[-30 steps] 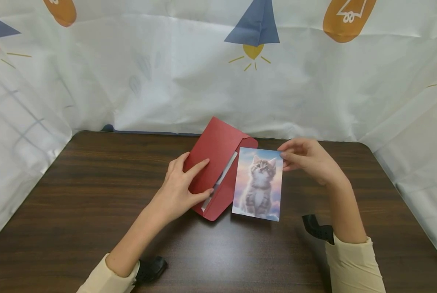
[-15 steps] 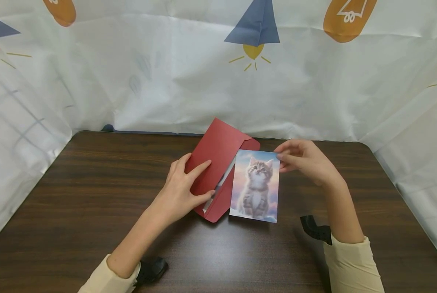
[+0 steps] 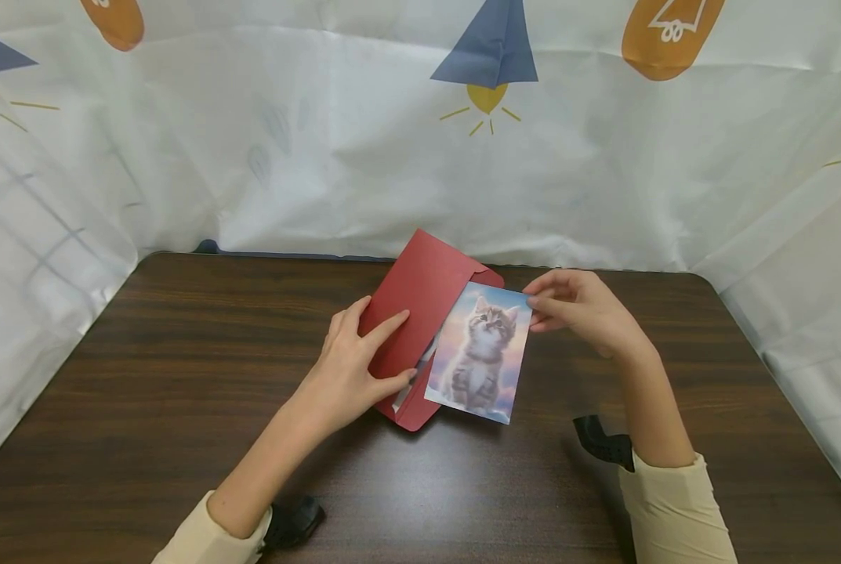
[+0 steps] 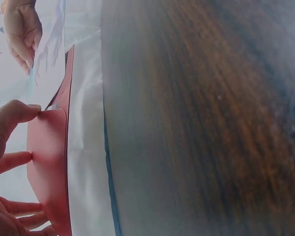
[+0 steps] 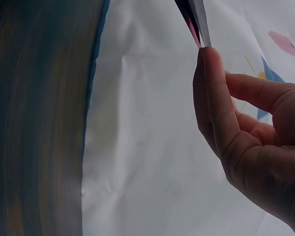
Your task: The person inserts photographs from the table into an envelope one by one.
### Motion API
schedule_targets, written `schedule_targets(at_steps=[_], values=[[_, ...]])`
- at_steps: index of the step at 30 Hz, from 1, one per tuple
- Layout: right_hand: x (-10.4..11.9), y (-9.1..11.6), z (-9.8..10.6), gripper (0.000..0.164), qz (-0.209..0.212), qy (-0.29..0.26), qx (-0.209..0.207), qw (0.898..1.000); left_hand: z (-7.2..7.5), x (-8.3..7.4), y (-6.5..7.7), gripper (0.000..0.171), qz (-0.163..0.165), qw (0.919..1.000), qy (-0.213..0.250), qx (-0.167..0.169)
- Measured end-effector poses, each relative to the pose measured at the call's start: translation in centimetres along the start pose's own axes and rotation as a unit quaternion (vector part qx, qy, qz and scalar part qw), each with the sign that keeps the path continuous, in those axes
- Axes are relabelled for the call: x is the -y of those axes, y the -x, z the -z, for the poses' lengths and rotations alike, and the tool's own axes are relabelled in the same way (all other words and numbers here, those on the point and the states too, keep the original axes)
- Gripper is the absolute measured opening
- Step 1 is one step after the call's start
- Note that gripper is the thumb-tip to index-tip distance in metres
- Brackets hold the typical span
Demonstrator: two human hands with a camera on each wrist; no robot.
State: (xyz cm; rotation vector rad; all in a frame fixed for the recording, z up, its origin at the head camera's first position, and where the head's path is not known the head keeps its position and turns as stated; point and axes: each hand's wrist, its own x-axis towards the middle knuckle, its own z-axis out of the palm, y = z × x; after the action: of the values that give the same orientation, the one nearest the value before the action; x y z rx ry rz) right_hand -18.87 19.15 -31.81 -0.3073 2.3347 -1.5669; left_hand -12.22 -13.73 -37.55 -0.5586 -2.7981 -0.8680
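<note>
A red envelope (image 3: 420, 286) lies aslant at the middle of the table, its flap folded open toward the right. My left hand (image 3: 342, 372) grips it, with the thumb at the edge of the opening and other fingers spread over its front and left side. Between thumb and fingers, my right hand (image 3: 589, 313) pinches the upper right corner of a kitten picture card (image 3: 480, 352). The card overlaps the opening and flap in the head view, tilted a little. A pale strip (image 3: 402, 398) shows inside the opening. In the left wrist view, the card's lower corner is close to the left thumb (image 4: 24, 112).
The dark wood-grain table (image 3: 201, 352) reaches back to a white printed sheet (image 3: 364, 172) that hangs behind and at both sides. Black wrist devices (image 3: 293, 522) stick out at both cream sleeves (image 3: 674, 509).
The right hand has brought the card left over the envelope's opening and tilted it to match the envelope's slant. The left hand and envelope have shifted slightly right.
</note>
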Motion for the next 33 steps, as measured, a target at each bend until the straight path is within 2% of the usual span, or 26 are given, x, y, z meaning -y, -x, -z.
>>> schedule_targets(at_steps=[14,33], values=[[0.2,-0.2,-0.7,0.029,-0.026,-0.016,-0.013,0.999,0.0,-0.1,0.0,0.068,0.000,1.0000,0.001,-0.001],[0.3,-0.5,-1.5,0.035,-0.024,-0.050,-0.011,0.998,0.0,-0.2,-0.1,0.068,0.009,1.0000,0.003,0.003]])
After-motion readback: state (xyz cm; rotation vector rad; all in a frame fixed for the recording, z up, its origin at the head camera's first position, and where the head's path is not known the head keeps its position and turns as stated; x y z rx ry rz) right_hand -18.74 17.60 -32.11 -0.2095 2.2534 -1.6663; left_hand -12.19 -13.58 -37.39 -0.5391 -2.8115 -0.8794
